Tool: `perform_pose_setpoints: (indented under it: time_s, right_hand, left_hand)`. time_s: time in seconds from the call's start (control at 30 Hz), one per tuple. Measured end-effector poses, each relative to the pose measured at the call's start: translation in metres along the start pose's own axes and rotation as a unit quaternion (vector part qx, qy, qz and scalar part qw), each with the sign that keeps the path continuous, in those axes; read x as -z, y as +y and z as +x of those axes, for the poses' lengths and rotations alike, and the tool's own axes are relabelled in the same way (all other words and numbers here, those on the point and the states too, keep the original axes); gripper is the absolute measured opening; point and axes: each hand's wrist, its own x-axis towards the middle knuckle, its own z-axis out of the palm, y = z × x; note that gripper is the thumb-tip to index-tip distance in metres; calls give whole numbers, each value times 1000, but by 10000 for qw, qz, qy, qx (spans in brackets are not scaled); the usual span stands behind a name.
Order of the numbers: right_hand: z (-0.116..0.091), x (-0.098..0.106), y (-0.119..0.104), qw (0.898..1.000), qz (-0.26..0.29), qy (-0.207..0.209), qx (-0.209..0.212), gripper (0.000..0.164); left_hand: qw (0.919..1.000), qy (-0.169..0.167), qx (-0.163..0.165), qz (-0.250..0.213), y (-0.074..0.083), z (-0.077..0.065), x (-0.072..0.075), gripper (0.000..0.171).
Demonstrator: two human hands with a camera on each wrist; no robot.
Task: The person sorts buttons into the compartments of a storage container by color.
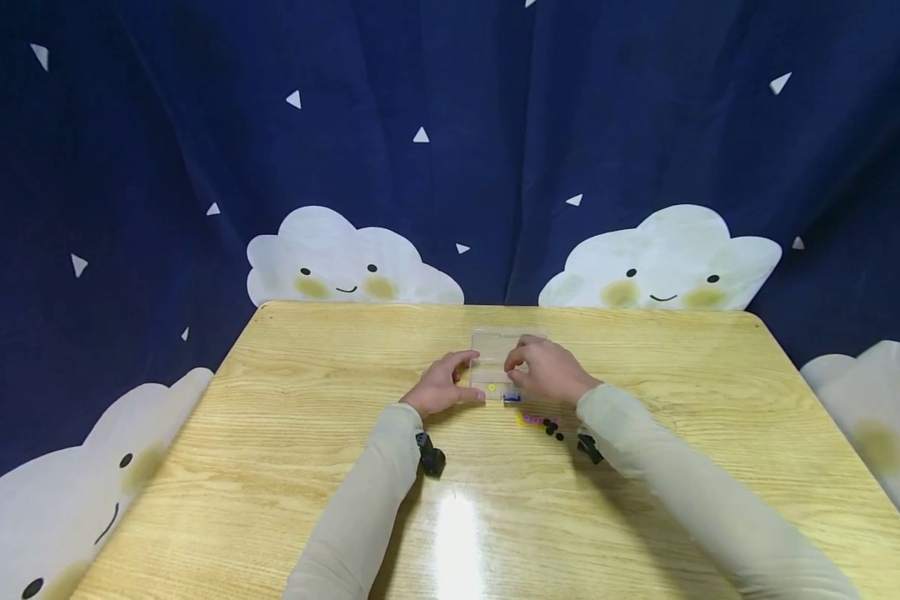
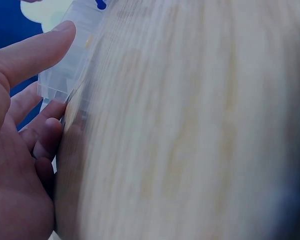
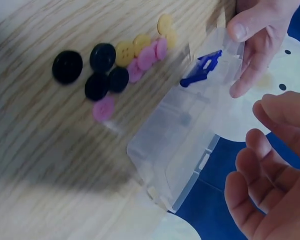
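Note:
A clear plastic box (image 1: 487, 367) with its lid tipped back stands on the table, a blue latch (image 3: 202, 68) on its front. Inside its left part lies a small yellow button (image 1: 491, 387). My left hand (image 1: 441, 385) holds the box's left end, thumb at the front corner and fingers at the side. Over the right part of the box hovers my right hand (image 1: 546, 371). In the right wrist view its fingers (image 3: 260, 142) are loosely bent, with nothing visible between them.
Just in front of the box lie loose buttons: several black buttons (image 3: 102, 57), pink buttons (image 3: 146, 57) and yellow buttons (image 3: 124, 53). The wooden table (image 1: 307, 400) ends at a blue curtain (image 1: 382, 167) with cloud prints. Black wrist cameras hang at both sleeves.

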Motion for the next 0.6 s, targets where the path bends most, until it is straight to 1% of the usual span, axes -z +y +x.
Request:
perform_pose_setpoints:
  time_s: [0.17, 0.3, 0.4, 0.6]
  right_hand:
    - [-5, 7, 2, 9999, -98, -65, -30, 14]
    - [-9, 12, 0, 9999, -117, -69, 34, 13]
    - [-9, 14, -1, 9998, -137, -62, 117, 12]
    - [-9, 16, -5, 9996, -221, -143, 74, 13]
  left_hand:
    - [10000, 27, -12, 21, 0, 1, -1, 76]
    - [10000, 37, -53, 47, 0, 1, -1, 76]
    - [10000, 27, -49, 17, 1, 0, 0, 77]
    - [10000, 2, -35, -31, 2, -1, 1, 76]
